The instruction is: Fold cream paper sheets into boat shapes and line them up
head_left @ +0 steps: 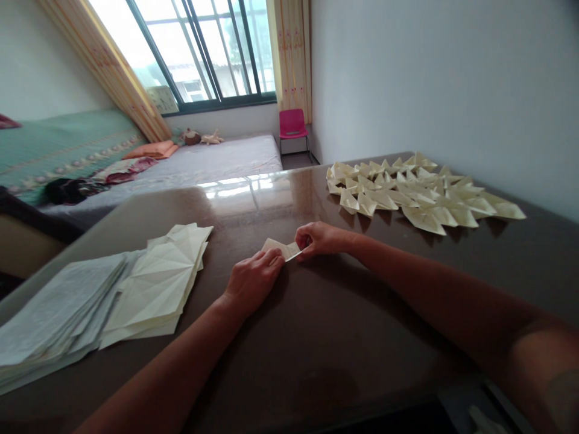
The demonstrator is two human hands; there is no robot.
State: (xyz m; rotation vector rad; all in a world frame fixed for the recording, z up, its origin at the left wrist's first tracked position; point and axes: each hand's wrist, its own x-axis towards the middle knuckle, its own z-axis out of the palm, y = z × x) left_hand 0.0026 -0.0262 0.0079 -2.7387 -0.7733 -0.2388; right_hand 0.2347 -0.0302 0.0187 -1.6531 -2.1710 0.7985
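A small piece of folded cream paper is at the middle of the brown table, held between my two hands. My left hand grips its near left end, fingers pressed together on it. At the right end, my right hand pinches the paper with thumb and curled fingers. The paper's lower edge is straight, and a pointed corner rises at its upper left. My fingers cover both ends of it.
Creased cream sheets lie in a stack at the left, beside a pile of greyish printed papers. Several folded paper boats stand in rows at the far right of the glossy table. Beyond are a bed and a pink chair.
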